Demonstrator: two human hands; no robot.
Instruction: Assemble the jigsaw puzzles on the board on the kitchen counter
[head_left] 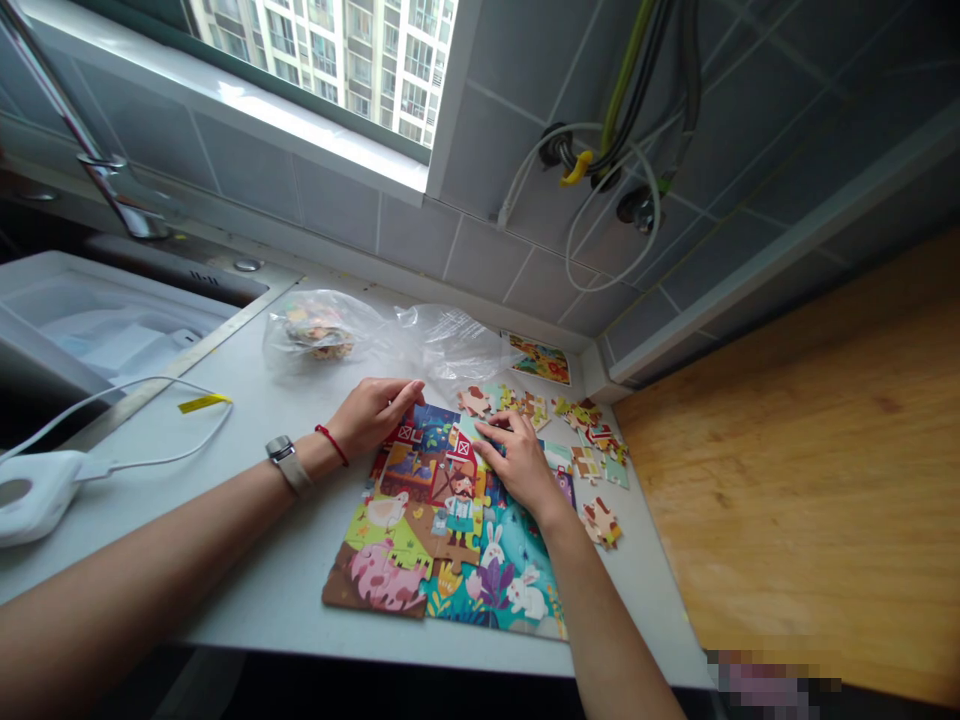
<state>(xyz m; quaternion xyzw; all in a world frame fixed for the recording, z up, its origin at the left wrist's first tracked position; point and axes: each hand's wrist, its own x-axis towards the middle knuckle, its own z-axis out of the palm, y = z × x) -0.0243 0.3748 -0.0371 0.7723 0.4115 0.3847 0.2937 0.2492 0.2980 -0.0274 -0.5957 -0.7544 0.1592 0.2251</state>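
A partly joined jigsaw puzzle (450,575) with farm animals, a farmer and rabbits lies flat on the white counter. My left hand (379,412) rests at its upper left edge, fingers stretched out and holding nothing that I can see. Over the puzzle's upper right part, my right hand (517,462) has its thumb and fingertips on a puzzle piece (463,440) with a red barn on a pale ground. Part of the puzzle is hidden beneath that hand. Loose puzzle pieces (600,520) lie beyond and to the right of it.
A clear plastic bag (322,335) holding more pieces lies behind the puzzle, and a small picture card (541,360) is near the wall. To the left are a sink (217,345) and a white corded device (41,495). A wooden panel (795,480) borders the counter's right side.
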